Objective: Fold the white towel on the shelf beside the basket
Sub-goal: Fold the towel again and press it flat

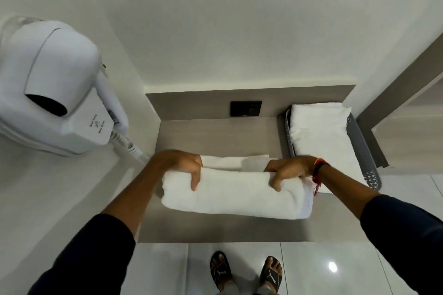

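We take the white towel (237, 193) as our landmark; it lies across the front part of the shelf (215, 136), already doubled into a thick long bundle, with a thinner layer showing just behind it. Far to its left, a hair dryer (55, 88) hangs on the wall, well apart from our work. Our left hand (182, 165) is clamped on the left end of the towel, thumb in front and fingers behind, so the layers cannot slide open. Our right hand (290, 170) grips the right end in the same way, and this keeps the fold line straight between both hands. To the right of the towel stands the basket (359, 148), holding another folded white towel; we judge the fold is nearly done.
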